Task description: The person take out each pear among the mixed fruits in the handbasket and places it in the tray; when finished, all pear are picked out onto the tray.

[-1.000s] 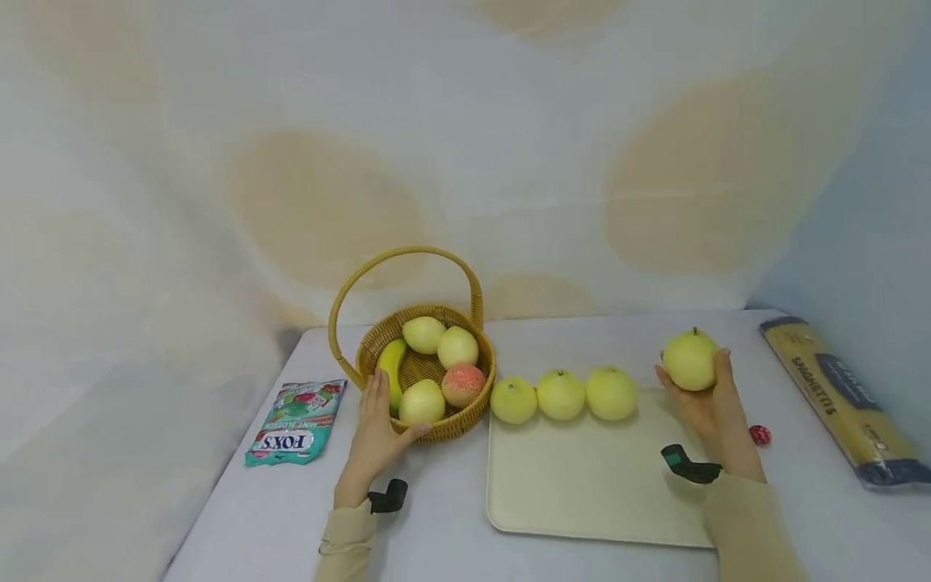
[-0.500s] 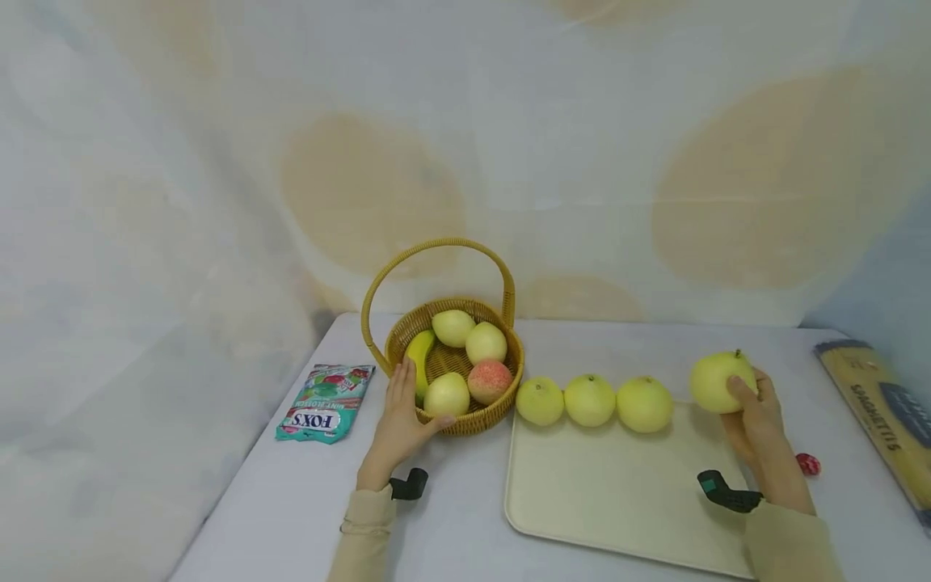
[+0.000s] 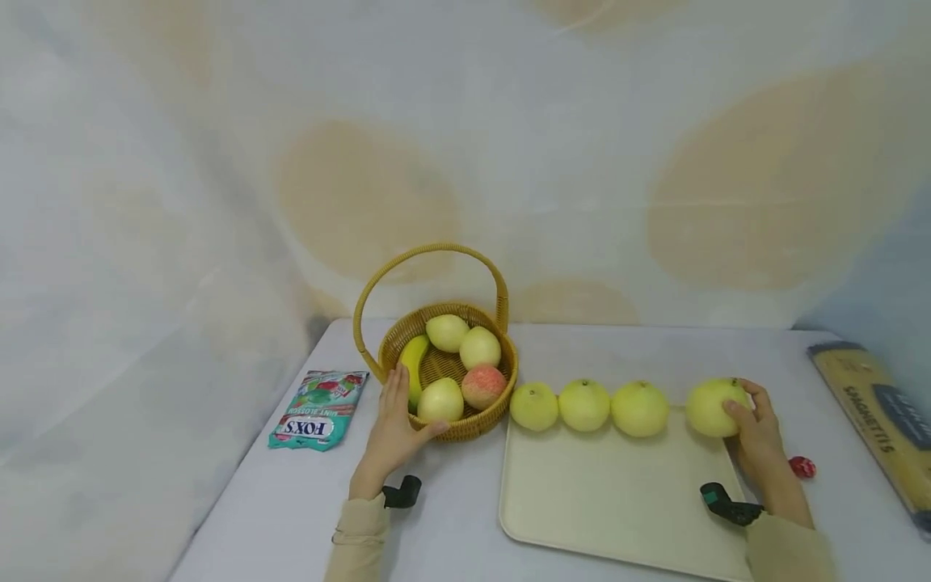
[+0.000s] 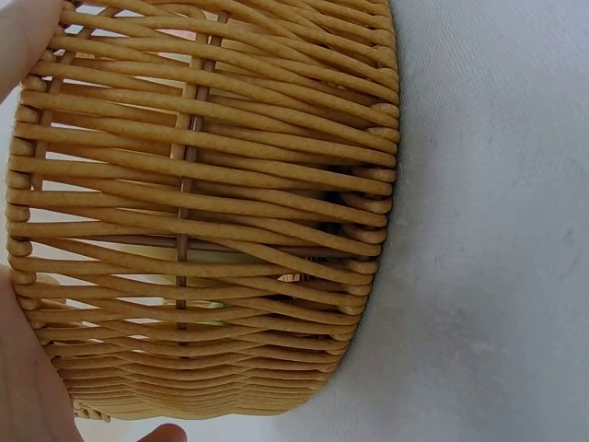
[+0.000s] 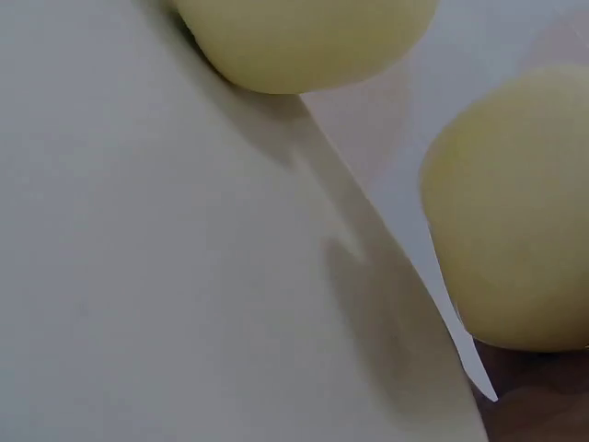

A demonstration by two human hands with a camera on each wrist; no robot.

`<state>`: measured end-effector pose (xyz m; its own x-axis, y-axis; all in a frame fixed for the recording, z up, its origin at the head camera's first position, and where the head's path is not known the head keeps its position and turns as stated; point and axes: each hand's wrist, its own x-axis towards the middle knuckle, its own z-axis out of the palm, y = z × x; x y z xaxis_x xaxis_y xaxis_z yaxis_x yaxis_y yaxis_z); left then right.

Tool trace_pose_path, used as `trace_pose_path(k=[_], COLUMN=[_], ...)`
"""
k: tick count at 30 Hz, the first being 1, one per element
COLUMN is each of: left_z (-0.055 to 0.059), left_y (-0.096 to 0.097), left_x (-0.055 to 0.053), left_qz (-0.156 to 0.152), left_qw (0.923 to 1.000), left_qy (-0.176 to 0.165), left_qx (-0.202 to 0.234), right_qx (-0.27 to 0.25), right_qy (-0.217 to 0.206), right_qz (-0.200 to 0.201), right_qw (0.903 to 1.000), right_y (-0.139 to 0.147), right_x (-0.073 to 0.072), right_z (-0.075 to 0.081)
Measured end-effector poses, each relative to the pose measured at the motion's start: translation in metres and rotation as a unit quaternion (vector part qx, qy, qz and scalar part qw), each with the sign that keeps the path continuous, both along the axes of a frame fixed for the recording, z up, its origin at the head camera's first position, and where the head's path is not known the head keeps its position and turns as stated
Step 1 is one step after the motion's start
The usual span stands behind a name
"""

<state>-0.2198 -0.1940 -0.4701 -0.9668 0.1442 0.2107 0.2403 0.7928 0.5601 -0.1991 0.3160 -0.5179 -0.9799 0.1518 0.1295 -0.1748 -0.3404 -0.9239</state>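
Note:
My right hand (image 3: 760, 436) grips a round yellow-green pear (image 3: 714, 407) at the far right corner of a cream tray (image 3: 618, 493). In the right wrist view the held pear (image 5: 515, 212) is beside the tray edge, and a shadow falls on the tray. Three similar pears (image 3: 585, 405) sit in a row along the tray's far edge. My left hand (image 3: 391, 436) rests with straight fingers against the near left side of a wicker basket (image 3: 465, 430). Inside the basket are a banana (image 3: 413, 365), a peach (image 3: 483, 386) and three pale green fruits (image 3: 441, 401). The left wrist view shows the woven basket wall (image 4: 202, 212) close up.
A Fox's candy bag (image 3: 318, 410) lies left of the basket. Right of the tray are a small red wrapped candy (image 3: 802, 467) and a long spaghetti packet (image 3: 873, 420). The basket's tall handle (image 3: 436, 247) arches upward. A cloth backdrop stands behind the table.
My right hand has turned and lowered the pear toward the tray's far right corner, in line with the row. My left hand stays at the basket. The head view has shifted somewhat.

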Motion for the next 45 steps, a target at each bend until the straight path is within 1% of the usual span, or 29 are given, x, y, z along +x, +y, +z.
trace_pose_path(k=[3, 6, 9, 12, 15, 16, 18, 20, 21, 24, 25, 27, 29, 31, 35, 37, 40, 43, 45], left_z=[0.000, 0.000, 0.001, 0.000, -0.002, -0.002, -0.002, -0.002, -0.002, -0.001, 0.000, 0.001, 0.001, 0.001, 0.001, 0.001, 0.002, 0.002, 0.001], left_y=[-0.006, -0.010, -0.012, -0.012, -0.008, -0.006, -0.003, 0.000, 0.002, 0.005, 0.006, 0.009, 0.011, 0.011, 0.009, 0.007, 0.004, 0.001, -0.001], left_x=[0.005, 0.008, 0.008, 0.006, 0.003, 0.002, 0.001, 0.000, 0.000, -0.001, -0.001, -0.003, -0.004, -0.005, -0.003, -0.002, 0.000, 0.001, 0.001], left_qz=[0.006, 0.010, 0.014, 0.011, 0.008, 0.006, 0.001, 0.000, 0.000, -0.004, -0.005, -0.009, -0.014, -0.014, -0.013, -0.012, -0.009, -0.008, -0.006], left_qw=[1.0000, 0.9999, 0.9999, 0.9999, 0.9999, 0.9999, 0.9999, 0.9999, 0.9999, 0.9999, 0.9999, 0.9999, 0.9998, 0.9999, 0.9999, 0.9998, 0.9999, 0.9999, 1.0000], left_qy=[-0.002, -0.006, -0.003, 0.004, 0.008, 0.007, 0.007, 0.004, 0.002, 0.004, 0.004, 0.006, 0.008, 0.004, 0.000, 0.000, -0.003, -0.002, -0.002], left_qx=[0.000, 0.000, 0.007, 0.008, 0.006, 0.007, 0.009, 0.011, 0.010, 0.013, 0.013, 0.011, 0.008, 0.004, 0.009, 0.013, 0.010, 0.008, 0.006], right_qx=[0.040, 0.073, 0.086, 0.087, 0.059, 0.046, 0.013, -0.020, -0.026, -0.023, -0.013, 0.017, 0.034, 0.027, -0.012, -0.023, -0.025, -0.024, -0.023], right_qy=[0.009, 0.031, 0.059, 0.077, 0.087, 0.092, 0.109, 0.138, 0.153, 0.191, 0.200, 0.207, 0.212, 0.217, 0.213, 0.205, 0.193, 0.174, 0.161], right_qz=[0.016, 0.031, 0.047, 0.063, 0.075, 0.074, 0.060, 0.042, 0.034, 0.025, 0.022, 0.020, 0.027, 0.052, 0.130, 0.163, 0.195, 0.229, 0.255], right_qw=[0.9990, 0.9964, 0.9934, 0.9911, 0.9916, 0.9919, 0.9921, 0.9894, 0.9874, 0.9811, 0.9795, 0.9779, 0.9763, 0.9743, 0.9684, 0.9650, 0.9613, 0.9575, 0.9531], right_y=[-0.006, -0.013, -0.017, -0.017, -0.011, -0.009, -0.005, -0.005, -0.007, -0.017, -0.021, -0.031, -0.041, -0.052, -0.077, -0.091, -0.112, -0.134, -0.148], right_x=[-0.004, -0.008, -0.011, -0.012, -0.013, -0.013, -0.014, -0.016, -0.017, -0.024, -0.026, -0.033, -0.039, -0.046, -0.060, -0.066, -0.075, -0.080, -0.082], right_z=[-0.002, -0.002, -0.001, 0.001, 0.007, 0.012, 0.023, 0.037, 0.045, 0.070, 0.078, 0.093, 0.106, 0.116, 0.126, 0.127, 0.127, 0.125, 0.124])
